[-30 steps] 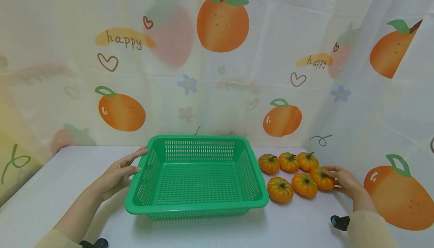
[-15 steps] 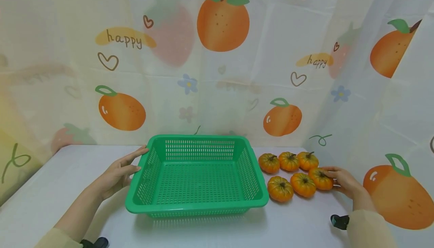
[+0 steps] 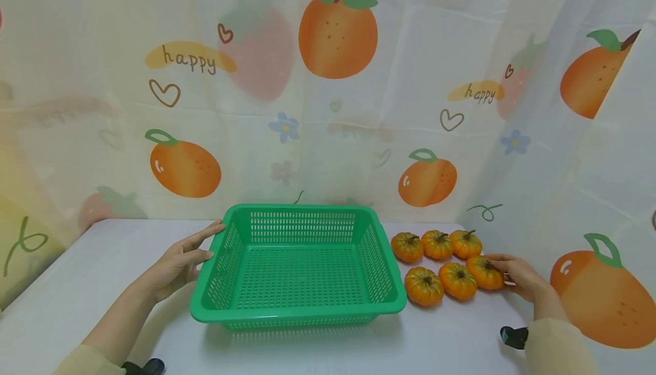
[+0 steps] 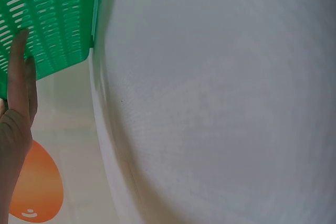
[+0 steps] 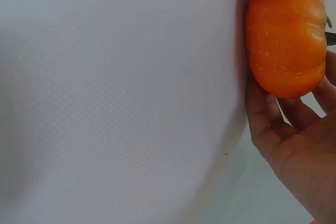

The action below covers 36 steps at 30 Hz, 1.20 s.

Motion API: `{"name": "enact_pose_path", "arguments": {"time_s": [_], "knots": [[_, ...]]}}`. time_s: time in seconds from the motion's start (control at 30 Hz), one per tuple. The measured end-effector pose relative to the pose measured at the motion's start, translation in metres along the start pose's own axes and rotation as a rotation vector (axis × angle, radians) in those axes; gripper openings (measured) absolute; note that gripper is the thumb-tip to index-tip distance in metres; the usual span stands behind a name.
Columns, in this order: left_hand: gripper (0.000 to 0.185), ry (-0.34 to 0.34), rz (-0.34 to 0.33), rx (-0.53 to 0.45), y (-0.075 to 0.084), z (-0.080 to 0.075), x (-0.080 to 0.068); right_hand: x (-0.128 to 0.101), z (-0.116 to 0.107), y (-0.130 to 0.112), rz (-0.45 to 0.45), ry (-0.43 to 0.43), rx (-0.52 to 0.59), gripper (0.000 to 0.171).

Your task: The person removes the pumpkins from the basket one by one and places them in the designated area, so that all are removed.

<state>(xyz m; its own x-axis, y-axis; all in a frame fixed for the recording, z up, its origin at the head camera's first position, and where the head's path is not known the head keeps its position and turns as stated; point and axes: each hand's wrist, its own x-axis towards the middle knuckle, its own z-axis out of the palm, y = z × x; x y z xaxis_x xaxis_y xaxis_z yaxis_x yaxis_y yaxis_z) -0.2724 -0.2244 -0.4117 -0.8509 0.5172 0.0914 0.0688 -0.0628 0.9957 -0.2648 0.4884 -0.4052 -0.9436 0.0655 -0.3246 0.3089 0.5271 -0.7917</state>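
Observation:
A green slotted basket (image 3: 297,312) stands in the middle of the white table, with nothing in it. My left hand (image 3: 197,250) lies flat with straight fingers against the basket's left wall; the left wrist view shows those fingers (image 4: 18,87) on the green wall (image 4: 52,14). Right of the basket lie several small orange pumpkins in two rows. My right hand (image 3: 504,267) rests its fingers against the front-right pumpkin (image 3: 484,272), which sits on the table. In the right wrist view that pumpkin (image 5: 286,35) lies against my relaxed fingers (image 5: 268,114).
Other pumpkins lie at the back (image 3: 437,244) and at the front (image 3: 423,285), close to the basket's right wall. A fruit-print curtain (image 3: 333,107) hangs behind the table and along its right side. Bare tabletop (image 3: 102,261) stretches to the left.
The front-right pumpkin and my right hand have shifted slightly left, toward the neighbouring pumpkin. The left hand and the basket have stayed still.

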Motion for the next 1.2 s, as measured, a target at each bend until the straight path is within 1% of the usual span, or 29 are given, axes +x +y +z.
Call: {"name": "enact_pose_path", "arguments": {"time_s": [0.17, 0.3, 0.37, 0.5, 0.53, 0.63, 0.77, 0.83, 0.9, 0.97, 1.03, 1.1, 1.17, 1.2], "knots": [[0.059, 0.002, 0.003, -0.001, 0.000, 0.000, 0.002, -0.002, -0.001, -0.001, -0.003, -0.007, 0.015, 0.058], [0.059, -0.002, 0.005, -0.006, 0.000, 0.000, 0.002, -0.004, -0.002, -0.004, -0.001, -0.003, 0.005, 0.062], [0.059, -0.006, 0.005, -0.009, 0.000, 0.001, 0.003, -0.005, -0.002, -0.006, -0.001, 0.010, -0.010, 0.064], [0.059, -0.009, 0.003, -0.017, 0.000, 0.001, 0.004, -0.006, -0.002, -0.008, -0.033, 0.062, -0.053, 0.066], [0.059, -0.009, 0.002, -0.016, 0.000, 0.001, 0.004, -0.007, -0.002, -0.008, -0.044, 0.082, -0.061, 0.066], [0.060, -0.004, 0.000, -0.006, 0.000, 0.000, 0.004, -0.007, 0.000, -0.011, -0.088, 0.180, -0.084, 0.067], [0.060, 0.008, -0.003, 0.028, 0.000, -0.001, 0.003, -0.008, 0.003, -0.020, -0.145, 0.384, -0.145, 0.063], [0.060, 0.019, -0.007, 0.060, 0.001, -0.002, 0.003, -0.009, 0.004, -0.028, -0.178, 0.450, -0.160, 0.061], [0.060, 0.038, -0.022, 0.107, 0.004, -0.002, 0.002, -0.010, 0.007, -0.039, -0.220, 0.480, -0.171, 0.059], [0.061, 0.072, -0.038, 0.193, 0.009, -0.001, 0.001, -0.011, 0.012, -0.051, -0.270, 0.481, -0.182, 0.058], [0.063, 0.124, -0.056, 0.320, 0.017, 0.002, -0.001, -0.014, 0.018, -0.066, -0.321, 0.473, -0.192, 0.057], [0.066, 0.181, -0.060, 0.484, 0.027, 0.008, -0.002, -0.018, 0.027, -0.082, -0.367, 0.460, -0.205, 0.056], [0.068, 0.232, -0.037, 0.637, 0.038, 0.017, -0.002, -0.022, 0.037, -0.098, -0.408, 0.437, -0.215, 0.056], [0.069, 0.259, -0.014, 0.715, 0.043, 0.023, -0.001, -0.024, 0.043, -0.107, -0.436, 0.424, -0.217, 0.055]]}}
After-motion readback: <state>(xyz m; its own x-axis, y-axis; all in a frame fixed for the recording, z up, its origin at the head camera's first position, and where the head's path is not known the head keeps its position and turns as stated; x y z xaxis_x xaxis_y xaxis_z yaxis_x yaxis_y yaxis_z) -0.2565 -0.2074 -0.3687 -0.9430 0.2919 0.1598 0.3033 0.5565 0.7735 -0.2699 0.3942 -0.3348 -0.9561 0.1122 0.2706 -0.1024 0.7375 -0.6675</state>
